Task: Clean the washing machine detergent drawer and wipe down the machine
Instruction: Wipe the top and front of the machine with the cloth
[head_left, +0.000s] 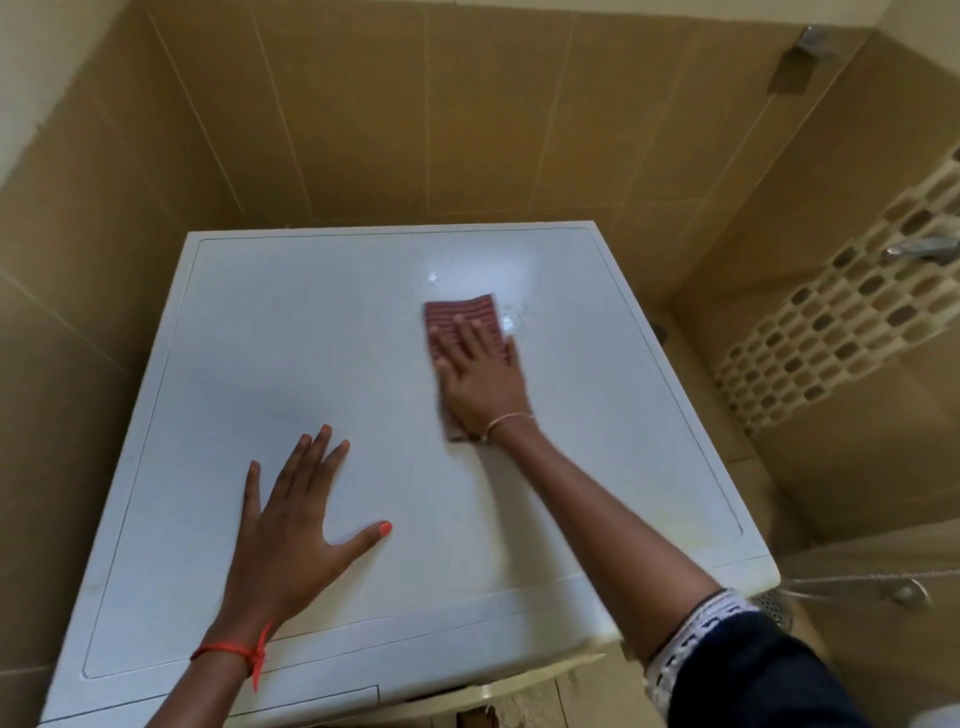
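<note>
The white washing machine filled the middle of the view, seen from above. Its flat top ran from six o'clock back to the tan tiled wall at twelve.

At about one o'clock on that top lay a reddish-brown ribbed cloth. The right hand rested on it palm down, with the fingers straight and close together, pressing the cloth flat; none curled round it. The cloth showed past the fingertips toward twelve, and a corner of it stuck out by the wrist toward six. A thin gold bracelet circled that wrist. Just past the cloth, toward one o'clock, a wet sheen marked the surface.

The left hand lay palm down at seven o'clock on the top, well apart from the cloth. Its fingers were spread and straight, the thumb pointed toward three, and it held nothing. A red string was tied at its wrist.

A dark sleeve with a white patterned cuff came in at five o'clock. At three o'clock a mosaic band crossed the side wall, with a metal tap on it. A floor drain showed at four o'clock, just beside the machine's near right corner.
</note>
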